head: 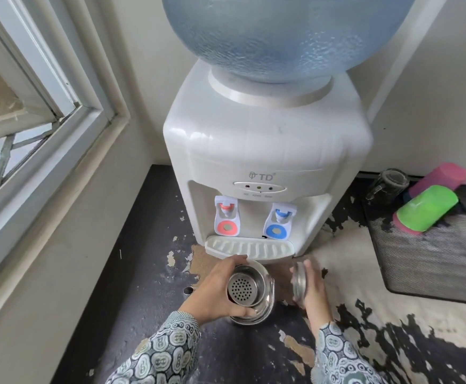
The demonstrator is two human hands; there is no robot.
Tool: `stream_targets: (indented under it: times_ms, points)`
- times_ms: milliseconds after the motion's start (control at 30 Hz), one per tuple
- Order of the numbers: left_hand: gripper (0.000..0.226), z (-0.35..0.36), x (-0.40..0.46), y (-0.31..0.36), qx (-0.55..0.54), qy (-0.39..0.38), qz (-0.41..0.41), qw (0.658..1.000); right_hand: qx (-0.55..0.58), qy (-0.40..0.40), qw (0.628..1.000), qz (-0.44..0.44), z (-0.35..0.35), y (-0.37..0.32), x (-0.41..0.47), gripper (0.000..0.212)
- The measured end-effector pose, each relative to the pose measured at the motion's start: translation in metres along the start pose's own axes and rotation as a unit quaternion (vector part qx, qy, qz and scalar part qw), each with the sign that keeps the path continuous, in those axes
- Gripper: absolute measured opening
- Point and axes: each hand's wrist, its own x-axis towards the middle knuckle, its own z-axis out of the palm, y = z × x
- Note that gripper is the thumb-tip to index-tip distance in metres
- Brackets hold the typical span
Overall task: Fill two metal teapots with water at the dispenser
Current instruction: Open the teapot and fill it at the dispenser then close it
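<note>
Sleeves (159,353): patterned, nearest me.
Teapot (249,293): open, strainer inside, on desk below drip tray (249,249); my left hand (220,291) fingers curled round its rim.
Lid (299,282): gripped in right hand (313,286).
Next: lift pot squarely under blue tap (278,221), lid well aside.

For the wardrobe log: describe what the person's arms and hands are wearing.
Both arms wear long sleeves of one patterned fabric: the left sleeve and right sleeve show pale rounded medallion motifs on a grey-green ground. The left hand and right hand are bare, with no gloves.
</note>
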Motion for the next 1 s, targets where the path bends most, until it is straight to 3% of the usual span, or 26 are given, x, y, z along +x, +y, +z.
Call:
stream_targets:
  times_ms: [67, 167, 267, 367, 433, 500, 600, 733, 833, 1000]
  points:
    - [0.088, 0.0, 0.001, -0.002, 0.012, -0.005, 0.01, 1.0, -0.225, 0.046, 0.964, -0.136, -0.007, 0.018, 0.0, 0.012]
    - [0.089, 0.0, 0.002, -0.003, 0.023, -0.008, 0.016, 1.0, -0.433, 0.052, 0.877, -0.203, -0.009, 0.039, 0.0, 0.021]
    - [0.091, -0.001, -0.001, 0.0, 0.038, 0.01, 0.024, 0.999, -0.491, 0.026, 0.844, -0.213, -0.008, 0.05, -0.001, 0.036]
    - [0.093, 0.001, -0.014, 0.007, 0.05, 0.08, 0.034, 0.995, -0.526, 0.041, 0.825, -0.203, -0.009, 0.054, -0.002, 0.038]
    - [0.096, 0.005, -0.026, 0.007, 0.091, 0.14, 0.038, 0.985, -0.516, 0.056, 0.831, -0.2, -0.007, 0.049, -0.006, 0.036]
    - [0.106, 0.011, -0.039, 0.003, 0.17, 0.176, 0.032, 0.969, -0.471, 0.042, 0.858, -0.203, -0.002, 0.039, -0.014, 0.05]
    - [0.119, 0.02, -0.051, -0.006, 0.243, 0.158, 0.001, 0.957, -0.348, -0.015, 0.913, -0.213, 0.011, 0.027, -0.025, 0.06]
    - [0.119, 0.028, -0.045, -0.014, 0.297, 0.114, -0.07, 0.946, -0.196, -0.097, 0.964, -0.149, 0.031, 0.016, -0.032, 0.034]
    - [0.114, 0.028, -0.039, -0.017, 0.283, 0.109, -0.083, 0.949, -0.161, -0.1, 0.976, -0.112, 0.04, 0.01, -0.031, 0.031]
    - [0.113, 0.009, -0.035, -0.019, 0.287, 0.168, -0.061, 0.941, -0.189, -0.129, 0.966, -0.123, 0.047, -0.006, -0.026, 0.037]
